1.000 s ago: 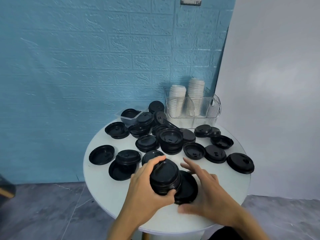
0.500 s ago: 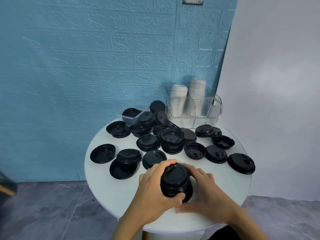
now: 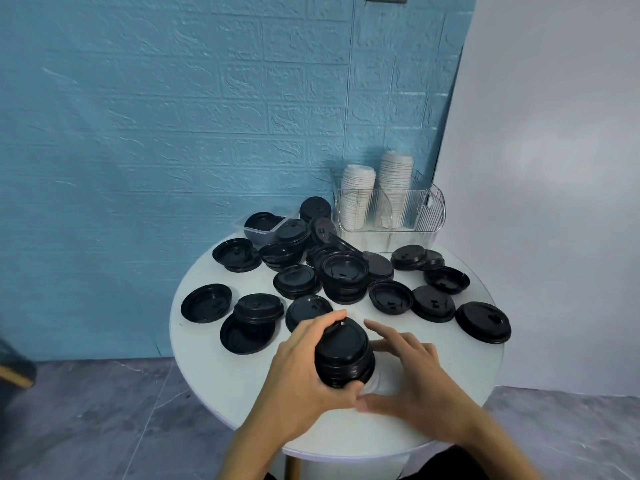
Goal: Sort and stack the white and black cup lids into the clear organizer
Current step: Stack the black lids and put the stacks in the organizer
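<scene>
Black lids are what I have in hand — a short stack of black lids (image 3: 343, 358) gripped in my left hand (image 3: 304, 372), fingers curled over its far edge and thumb under its near side, held just above the round white table (image 3: 221, 375). My right hand (image 3: 412, 379) lies just right of the stack, fingers straight and spread, holding nothing. I judge this to be the gathering step: the stack is squared, not yet stowed. Beyond the stack, loose black lids (image 3: 344, 275) cover the table's middle. At the table's far edge stands the clear organizer (image 3: 420, 216), with white lid stacks (image 3: 358, 195) in two of its slots. Next — either add more lids, or carry the stack level to a free slot, rightmost by the look of it.
</scene>
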A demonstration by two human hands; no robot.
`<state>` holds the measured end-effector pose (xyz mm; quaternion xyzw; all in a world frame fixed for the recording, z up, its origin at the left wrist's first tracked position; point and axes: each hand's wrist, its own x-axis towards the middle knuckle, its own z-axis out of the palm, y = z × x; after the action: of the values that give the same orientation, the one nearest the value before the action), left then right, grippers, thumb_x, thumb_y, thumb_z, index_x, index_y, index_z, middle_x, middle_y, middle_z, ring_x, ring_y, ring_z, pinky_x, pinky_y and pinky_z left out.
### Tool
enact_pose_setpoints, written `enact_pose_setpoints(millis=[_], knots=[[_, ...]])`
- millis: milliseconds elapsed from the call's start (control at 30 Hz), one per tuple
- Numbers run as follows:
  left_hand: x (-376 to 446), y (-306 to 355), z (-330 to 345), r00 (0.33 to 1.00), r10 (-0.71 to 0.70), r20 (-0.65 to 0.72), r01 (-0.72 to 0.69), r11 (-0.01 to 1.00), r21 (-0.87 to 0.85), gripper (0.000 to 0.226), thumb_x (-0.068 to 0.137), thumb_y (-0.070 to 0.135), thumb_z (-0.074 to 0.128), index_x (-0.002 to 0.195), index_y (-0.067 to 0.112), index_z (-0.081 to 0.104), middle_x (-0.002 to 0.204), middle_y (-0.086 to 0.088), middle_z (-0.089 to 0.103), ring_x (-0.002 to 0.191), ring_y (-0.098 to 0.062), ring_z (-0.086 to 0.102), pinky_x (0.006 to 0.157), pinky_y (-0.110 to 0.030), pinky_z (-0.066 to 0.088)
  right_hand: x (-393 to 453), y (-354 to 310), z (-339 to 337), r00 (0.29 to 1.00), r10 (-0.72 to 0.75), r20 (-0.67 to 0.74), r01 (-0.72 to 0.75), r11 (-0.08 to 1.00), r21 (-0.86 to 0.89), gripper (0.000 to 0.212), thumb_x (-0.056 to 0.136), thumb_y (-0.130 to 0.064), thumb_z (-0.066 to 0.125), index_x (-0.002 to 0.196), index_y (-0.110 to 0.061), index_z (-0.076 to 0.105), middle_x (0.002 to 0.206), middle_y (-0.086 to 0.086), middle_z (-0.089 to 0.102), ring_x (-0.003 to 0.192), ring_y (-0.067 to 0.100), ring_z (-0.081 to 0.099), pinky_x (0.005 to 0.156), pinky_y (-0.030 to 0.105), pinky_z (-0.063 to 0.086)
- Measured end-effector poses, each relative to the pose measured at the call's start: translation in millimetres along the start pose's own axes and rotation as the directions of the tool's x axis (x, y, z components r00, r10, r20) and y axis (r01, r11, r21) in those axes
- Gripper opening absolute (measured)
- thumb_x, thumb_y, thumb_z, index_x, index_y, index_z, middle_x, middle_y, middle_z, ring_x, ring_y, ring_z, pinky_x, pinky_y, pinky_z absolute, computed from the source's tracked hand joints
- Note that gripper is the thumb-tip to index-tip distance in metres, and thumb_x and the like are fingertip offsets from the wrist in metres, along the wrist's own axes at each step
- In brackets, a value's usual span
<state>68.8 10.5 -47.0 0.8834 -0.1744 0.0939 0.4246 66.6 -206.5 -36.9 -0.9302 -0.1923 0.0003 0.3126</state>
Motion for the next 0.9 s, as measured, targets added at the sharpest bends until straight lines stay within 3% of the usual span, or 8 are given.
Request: enact_pose_setpoints(millis=[133, 233, 367, 433, 567, 667, 800, 900], knots=[[0.3, -3.5, -10.1, 0.998, 0.023, -0.057, -0.021, 0.999, 0.030, 0.090, 0.060, 0.049, 0.081, 0.140, 0.060, 0.041, 0.131, 0.033, 0.049, 0.125, -0.001, 0.051, 0.106, -0.025, 0.044, 0.0, 6.3, 1.5, 1.000, 0.017, -0.005, -0.017, 1.000, 0.007, 0.100, 0.062, -0.079, 0.073, 0.141, -0.069, 0.012, 0.133, -0.053, 0.037, 0.127, -0.019, 0.017, 0.105, 0.019, 0.024], [-4.9, -8.2, -14.7, 1.000, 0.007, -0.026, -0.005, 0.997, 0.073, 0.090, 0.059, 0.055, 0.079, 0.139, 0.062, 0.038, 0.132, 0.034, 0.046, 0.123, -0.003, 0.049, 0.108, -0.027, 0.041, -6.1, 15.5, -3.8, 0.998, 0.053, -0.044, -0.054, 0.999, -0.006, 0.092, 0.060, -0.081, 0.071, 0.138, -0.070, 0.023, 0.129, -0.054, 0.034, 0.122, -0.024, 0.010, 0.100, 0.018, 0.028], [-11.9, -11.1, -11.4, 1.000, -0.017, -0.006, 0.018, 0.995, 0.100, 0.090, 0.058, 0.061, 0.073, 0.137, 0.068, 0.031, 0.132, 0.040, 0.039, 0.121, -0.002, 0.044, 0.102, -0.015, 0.035, -12.2, 25.7, -14.6, 0.990, 0.097, -0.100, -0.101, 0.994, -0.040, 0.068, 0.064, -0.078, 0.070, 0.126, -0.065, 0.044, 0.120, -0.051, 0.038, 0.126, -0.021, 0.016, 0.104, 0.022, 0.024], [-13.4, -13.4, -11.2, 0.999, -0.033, -0.016, 0.034, 0.995, 0.094, 0.090, 0.058, 0.061, 0.074, 0.138, 0.068, 0.032, 0.132, 0.041, 0.039, 0.120, -0.002, 0.044, 0.097, -0.012, 0.035, -12.2, 26.2, -18.1, 0.989, 0.081, -0.123, -0.092, 0.992, -0.085, 0.059, 0.069, -0.075, 0.069, 0.122, -0.061, 0.046, 0.121, -0.049, 0.042, 0.128, -0.020, 0.020, 0.106, 0.021, 0.019], [-15.5, -12.3, -10.4, 0.999, -0.029, 0.015, 0.026, 0.988, 0.150, 0.088, 0.061, 0.064, 0.073, 0.135, 0.073, 0.026, 0.134, 0.043, 0.035, 0.122, 0.006, 0.036, 0.097, -0.012, 0.032, -13.4, 28.0, -20.5, 0.989, 0.069, -0.134, -0.089, 0.985, -0.150, 0.070, 0.070, -0.085, 0.057, 0.131, -0.054, 0.043, 0.132, -0.045, 0.039, 0.132, -0.015, 0.024, 0.107, 0.016, 0.013], [-14.2, -10.1, -6.8, 0.999, -0.017, 0.051, 0.005, 0.976, 0.220, 0.087, 0.062, 0.064, 0.070, 0.134, 0.074, 0.022, 0.135, 0.042, 0.034, 0.127, 0.010, 0.034, 0.106, -0.010, 0.019, -9.5, 27.3, -18.7, 0.992, 0.067, -0.107, -0.084, 0.983, -0.162, 0.084, 0.067, -0.097, 0.044, 0.139, -0.053, 0.034, 0.138, -0.045, 0.032, 0.133, -0.014, 0.025, 0.108, 0.017, 0.013], [-11.9, -9.7, -8.2, 0.996, -0.052, 0.078, 0.028, 0.958, 0.287, 0.083, 0.061, 0.068, 0.064, 0.132, 0.072, 0.023, 0.135, 0.043, 0.034, 0.131, 0.017, 0.028, 0.110, -0.011, 0.010, -0.8, 20.7, -13.1, 0.995, 0.049, -0.090, -0.066, 0.978, -0.197, 0.076, 0.073, -0.086, 0.051, 0.140, -0.052, 0.042, 0.137, -0.044, 0.034, 0.132, -0.014, 0.024, 0.110, 0.019, 0.017], [-7.3, -8.1, -10.4, 0.990, -0.073, 0.120, 0.030, 0.944, 0.329, 0.084, 0.059, 0.073, 0.057, 0.133, 0.073, 0.017, 0.136, 0.047, 0.026, 0.129, 0.023, 0.017, 0.112, -0.015, 0.012, 2.0, 21.5, -15.5, 0.994, 0.063, -0.094, -0.073, 0.991, -0.109, 0.072, 0.068, -0.084, 0.060, 0.134, -0.055, 0.049, 0.134, -0.046, 0.037, 0.130, -0.018, 0.024, 0.110, 0.016, 0.022]])
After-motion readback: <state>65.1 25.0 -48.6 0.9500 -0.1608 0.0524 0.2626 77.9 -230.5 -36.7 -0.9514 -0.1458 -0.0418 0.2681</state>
